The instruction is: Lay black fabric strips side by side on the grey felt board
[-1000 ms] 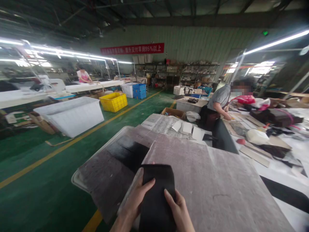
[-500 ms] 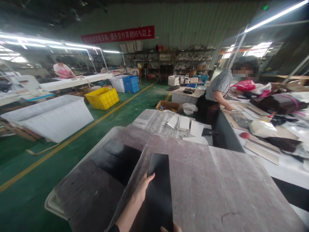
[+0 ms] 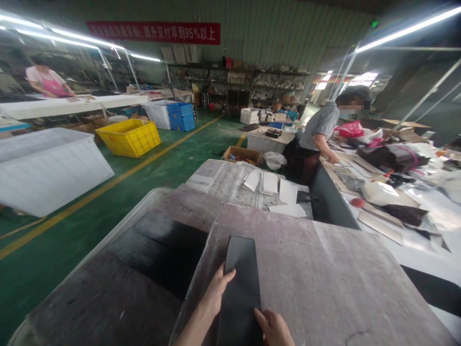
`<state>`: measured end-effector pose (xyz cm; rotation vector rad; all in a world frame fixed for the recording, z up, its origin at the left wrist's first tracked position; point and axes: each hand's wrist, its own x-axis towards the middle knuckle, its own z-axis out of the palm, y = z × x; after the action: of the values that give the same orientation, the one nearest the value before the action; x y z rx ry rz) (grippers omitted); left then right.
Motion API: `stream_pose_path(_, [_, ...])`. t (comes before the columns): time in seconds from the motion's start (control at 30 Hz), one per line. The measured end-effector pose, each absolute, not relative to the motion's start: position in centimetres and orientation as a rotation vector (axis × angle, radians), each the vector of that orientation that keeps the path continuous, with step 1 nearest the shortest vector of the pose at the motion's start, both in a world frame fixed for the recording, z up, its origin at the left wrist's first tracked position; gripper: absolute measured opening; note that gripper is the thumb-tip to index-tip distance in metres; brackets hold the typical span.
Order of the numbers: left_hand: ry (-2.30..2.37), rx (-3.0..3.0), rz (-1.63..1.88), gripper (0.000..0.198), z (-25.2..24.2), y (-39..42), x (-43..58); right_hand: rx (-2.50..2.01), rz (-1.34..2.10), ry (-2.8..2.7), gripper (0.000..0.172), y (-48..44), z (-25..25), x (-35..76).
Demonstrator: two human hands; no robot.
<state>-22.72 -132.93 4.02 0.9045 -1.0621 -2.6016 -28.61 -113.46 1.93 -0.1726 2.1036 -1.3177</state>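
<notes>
A long black rectangular panel (image 3: 242, 274), smooth and flat, lies lengthwise ahead of me over the greyish-brown work board (image 3: 317, 278). My left hand (image 3: 217, 287) grips its left edge, thumb resting on the top face and the other fingers mostly hidden at the side. Lower down, my right hand (image 3: 272, 327) holds the right edge, its thumb against the panel. The near end of the panel runs out of the bottom of the view. Left of it, a broad black sheet (image 3: 173, 254) lies on the lower board.
Beyond the board are several white cards (image 3: 288, 191) and an open cardboard box (image 3: 242, 154). A person in grey (image 3: 319, 127) works at the cluttered bench (image 3: 385, 211) on the right. White (image 3: 50, 168) and yellow (image 3: 129, 138) bins stand left; another person in pink (image 3: 50, 84) is farther back.
My right hand has come up from the bottom edge onto the panel's right side. The panel's far end sits slightly lower and farther right in view. The camera has turned.
</notes>
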Motion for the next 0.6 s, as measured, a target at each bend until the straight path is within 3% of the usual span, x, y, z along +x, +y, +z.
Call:
stream_pose_path(0.1, [-1.033, 0.873, -2.601, 0.056, 4.5, -132.8, -22.5, -0.257, -1.377, 2.183, 0.047, -117.1, 2.7, -32.1])
stream_pose_path(0.37, [-1.181, 0.938, -2.564, 0.054, 5.7, -132.8, -23.2, -0.369, -1.77, 1.95, 0.03, -121.6, 3.3, -33.8])
stream_pose_path(0.47, [-1.436, 1.003, -2.323, 0.048, 5.2, -132.8, -24.0, -0.446, -1.845, 1.908, 0.025, -120.6, 2.8, -32.8])
stream_pose_path(0.6, [-1.756, 1.047, -1.947, 0.034, 4.4, -132.3, -24.3, -0.153, -1.832, 1.702, 0.036, -120.4, 3.1, -33.6])
